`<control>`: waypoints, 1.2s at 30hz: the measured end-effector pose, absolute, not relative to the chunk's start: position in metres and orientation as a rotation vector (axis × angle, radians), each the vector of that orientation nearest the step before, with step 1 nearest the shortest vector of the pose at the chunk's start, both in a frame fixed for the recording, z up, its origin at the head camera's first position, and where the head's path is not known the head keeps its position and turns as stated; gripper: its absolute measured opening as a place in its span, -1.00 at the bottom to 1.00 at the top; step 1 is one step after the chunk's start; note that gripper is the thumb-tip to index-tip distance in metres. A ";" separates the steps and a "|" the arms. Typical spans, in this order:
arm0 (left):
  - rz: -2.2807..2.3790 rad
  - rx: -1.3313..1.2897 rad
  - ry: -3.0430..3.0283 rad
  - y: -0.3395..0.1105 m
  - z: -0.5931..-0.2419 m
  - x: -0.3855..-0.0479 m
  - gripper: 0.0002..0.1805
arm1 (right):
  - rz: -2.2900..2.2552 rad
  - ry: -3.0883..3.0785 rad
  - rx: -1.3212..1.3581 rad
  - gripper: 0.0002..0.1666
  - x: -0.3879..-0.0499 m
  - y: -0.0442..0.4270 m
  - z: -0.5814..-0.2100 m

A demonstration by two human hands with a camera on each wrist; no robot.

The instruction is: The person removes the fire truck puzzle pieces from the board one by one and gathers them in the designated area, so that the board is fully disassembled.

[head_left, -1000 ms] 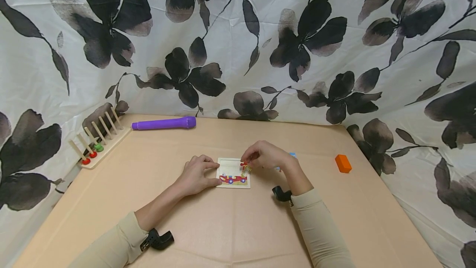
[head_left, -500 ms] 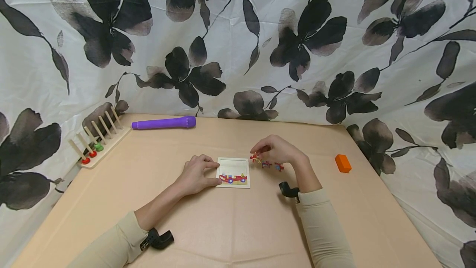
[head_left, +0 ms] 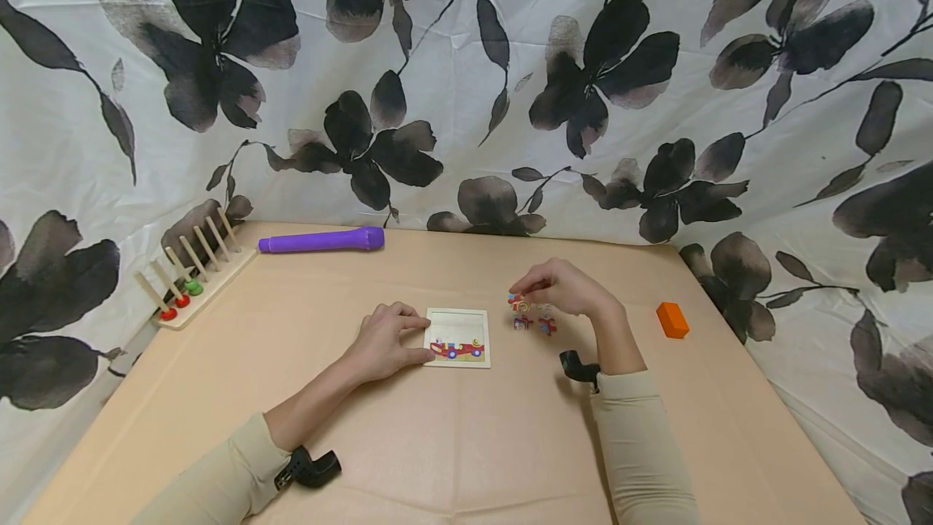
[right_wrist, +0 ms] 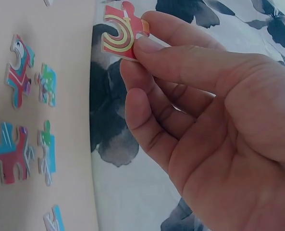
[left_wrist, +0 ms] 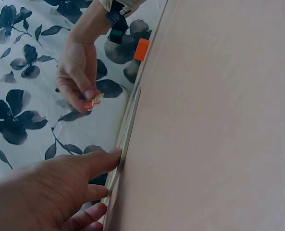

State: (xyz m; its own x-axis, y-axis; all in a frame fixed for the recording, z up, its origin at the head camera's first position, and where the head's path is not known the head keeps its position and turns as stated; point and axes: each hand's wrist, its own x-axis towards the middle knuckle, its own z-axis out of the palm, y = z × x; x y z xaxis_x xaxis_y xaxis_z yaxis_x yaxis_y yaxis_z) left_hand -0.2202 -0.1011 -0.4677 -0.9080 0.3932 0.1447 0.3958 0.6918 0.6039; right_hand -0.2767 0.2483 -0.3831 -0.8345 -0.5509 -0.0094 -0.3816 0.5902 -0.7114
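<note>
Right of centre in the head view, the right hand (head_left: pixel 567 288) pinches a puzzle piece (head_left: pixel 518 304) by one edge; a slackened grip could drop it among the loose pieces (head_left: pixel 547 326). The left hand (head_left: pixel 386 344), relaxed, touches the puzzle tray (head_left: pixel 457 325) mid-frame; a knock might shift it.

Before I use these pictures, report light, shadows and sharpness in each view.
Head view: fairly even light, a soft shadow beside the right sleeve, loose pieces too small to read. Left wrist view: dimmer, the held piece soft. Right wrist view: the held piece's print clear, the cloth behind softer.
</note>
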 end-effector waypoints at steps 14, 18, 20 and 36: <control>-1.032 -0.666 -2.895 -0.100 -0.467 -0.219 -0.38 | -1.080 2.617 -0.710 -0.72 -0.278 0.269 -0.382; -1.042 -0.658 -2.898 -0.100 -0.466 -0.218 -0.38 | -1.070 2.639 -0.689 -0.71 -0.279 0.280 -0.383; -1.047 -0.657 -2.898 -0.100 -0.467 -0.219 -0.38 | -1.063 2.650 -0.669 -0.71 -0.278 0.285 -0.382; -1.031 -0.665 -2.895 -0.101 -0.467 -0.220 -0.37 | -1.064 2.669 -0.510 -0.70 -0.276 0.310 -0.382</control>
State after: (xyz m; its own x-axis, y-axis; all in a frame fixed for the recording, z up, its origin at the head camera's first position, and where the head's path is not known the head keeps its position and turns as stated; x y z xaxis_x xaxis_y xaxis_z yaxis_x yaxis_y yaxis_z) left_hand -0.2198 -0.1013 -0.4670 -0.9105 0.3905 0.1361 0.3886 0.6954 0.6045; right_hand -0.2765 0.3097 -0.3824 -0.9148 -0.3965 -0.0766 -0.2352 0.6773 -0.6971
